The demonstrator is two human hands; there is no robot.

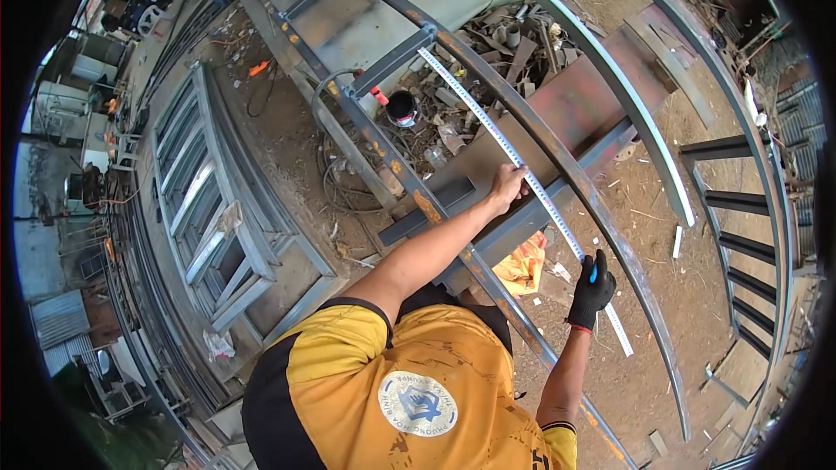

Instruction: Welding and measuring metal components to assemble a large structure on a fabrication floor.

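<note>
A long white measuring tape (479, 110) with printed marks stretches slantwise over a ladder-like steel frame, near a curved dark steel bar (514, 97). My bare left hand (509, 187) pinches the tape around its middle. Farther along it, nearer to me, my right hand (592, 292) in a black glove is closed on a small blue object (593, 274) whose kind I cannot make out. The tape passes at this hand, and its loose end sticks out beyond. A straight, rust-spotted steel bar (425, 204) of the frame runs close in front of my body.
Below the frame stand a black can (402, 108) and a heap of metal scrap (514, 43). A pale curved bar (627, 91) and another rung frame (738, 200) are on the right. Stacked grey frames (196, 200) lie left. Orange plastic (522, 265) rests on the dirt floor.
</note>
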